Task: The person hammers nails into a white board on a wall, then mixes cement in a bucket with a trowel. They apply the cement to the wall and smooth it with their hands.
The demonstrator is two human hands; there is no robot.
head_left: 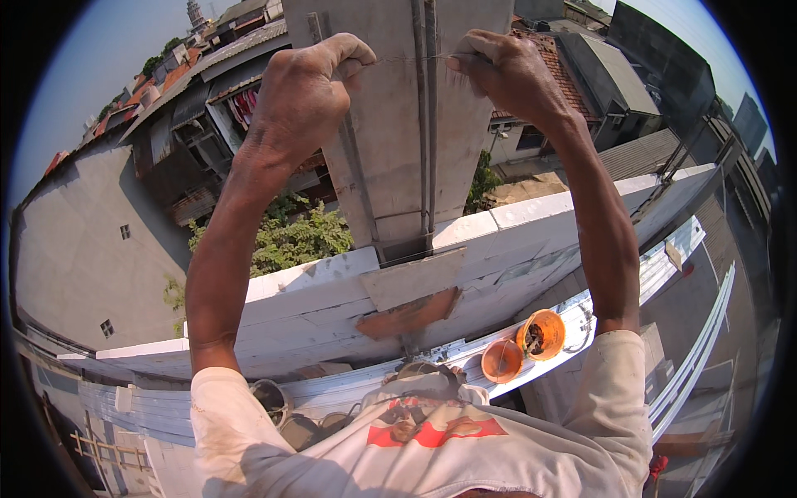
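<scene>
At head height both my arms reach up and forward. A thin wire or string point(407, 59) runs roughly level between my hands. My left hand point(305, 93) is closed, its thumb and forefinger pinching one end. My right hand point(508, 73) is closed on the other end, its fingers curled in. Just beyond the line rises a grey column point(378, 166) that looks like concrete or formwork. Dark vertical bars point(425, 133) run up its middle. Whether the line touches the bars, I cannot tell.
A white block wall point(515, 236) crosses below the column, with grey and brown boards against it. Lower down, two orange buckets point(502, 362) point(544, 334) stand on pale metal planks point(452, 353). A dark bucket point(270, 397) is at left. Rooftops and a leafy tree point(303, 236) lie beyond.
</scene>
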